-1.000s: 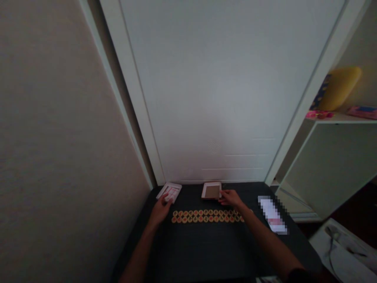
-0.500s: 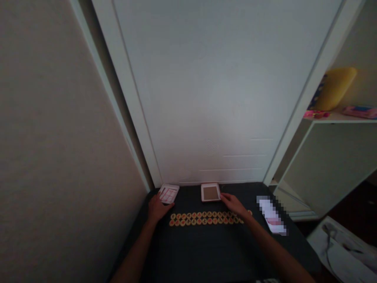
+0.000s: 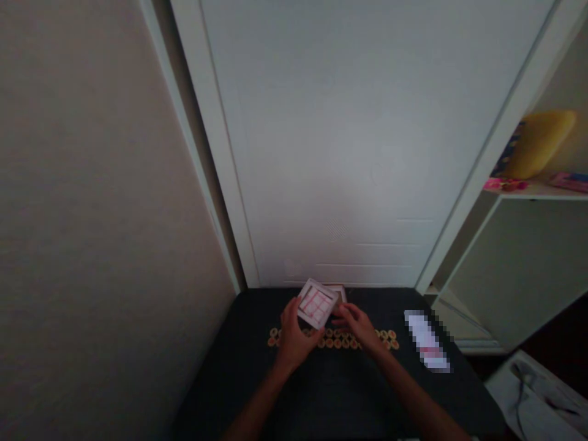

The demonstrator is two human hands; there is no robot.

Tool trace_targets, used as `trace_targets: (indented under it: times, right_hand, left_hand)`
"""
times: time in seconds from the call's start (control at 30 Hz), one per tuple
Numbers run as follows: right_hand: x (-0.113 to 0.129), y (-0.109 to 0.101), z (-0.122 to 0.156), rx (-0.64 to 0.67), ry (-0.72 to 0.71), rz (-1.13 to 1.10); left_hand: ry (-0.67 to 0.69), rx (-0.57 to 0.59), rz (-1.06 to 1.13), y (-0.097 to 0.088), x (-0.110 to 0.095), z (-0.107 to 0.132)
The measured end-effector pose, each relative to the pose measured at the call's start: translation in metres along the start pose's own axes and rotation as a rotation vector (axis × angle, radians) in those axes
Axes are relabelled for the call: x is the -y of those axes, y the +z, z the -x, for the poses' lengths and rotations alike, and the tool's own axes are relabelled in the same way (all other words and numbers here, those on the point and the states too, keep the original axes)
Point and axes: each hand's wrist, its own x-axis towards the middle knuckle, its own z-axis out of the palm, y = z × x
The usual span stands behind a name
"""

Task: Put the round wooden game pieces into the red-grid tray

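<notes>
tray (image 3: 316,304) askew, corner twd panel (image 3: 358,153)

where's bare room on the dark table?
Dark table: front, between forearms, nearside of the discs; back-left, beside left hand; back-right, between right hand and pixelated item. Crowded: centre, red-patterned tray overlapping the box in view, both hands close.

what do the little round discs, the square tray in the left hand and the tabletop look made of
Round discs: probably wood, given their pale tan colour, though plastic is possible; finish too small to judge.
Square tray: perhaps card or plastic, pale with a raised rim and red lines; finish unclear.
Tabletop: possibly laminate or painted wood; evenly dark, mostly matte.
</notes>
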Motion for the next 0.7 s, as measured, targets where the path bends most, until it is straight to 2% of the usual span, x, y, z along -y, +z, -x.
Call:
trace_targets:
  times: [0.07, 0.13, 0.23, 0.33, 0.5, 0.6, 0.7]
  right_hand:
    - [0.000, 0.004, 0.004, -0.003, -0.004, -0.010]
    - [0.002, 0.000, 0.011, -0.005, -0.010, -0.010]
    - [0.008, -0.016, 0.027, 0.013, 0.005, 0.007]
    - [0.013, -0.032, 0.051, 0.082, 0.042, 0.033]
    - [0.005, -0.038, 0.094, 0.288, 0.120, 0.050]
    - [-0.007, -0.034, 0.108, 0.312, 0.165, 0.029]
    - [-0.021, -0.029, 0.112, 0.266, 0.182, 0.085]
  left_hand:
    - [-0.005, 0.036, 0.043, 0.014, -0.022, 0.022]
    - [-0.050, 0.071, 0.068, 0.021, -0.036, 0.039]
    - [-0.100, 0.100, 0.148, 0.016, -0.045, 0.052]
    - [-0.097, 0.185, 0.230, 0.000, -0.043, 0.059]
    - [0.012, 0.466, 0.256, -0.018, -0.029, 0.076]
    - [-0.005, 0.553, 0.248, -0.019, -0.019, 0.088]
    - [-0.011, 0.563, 0.217, -0.018, -0.009, 0.096]
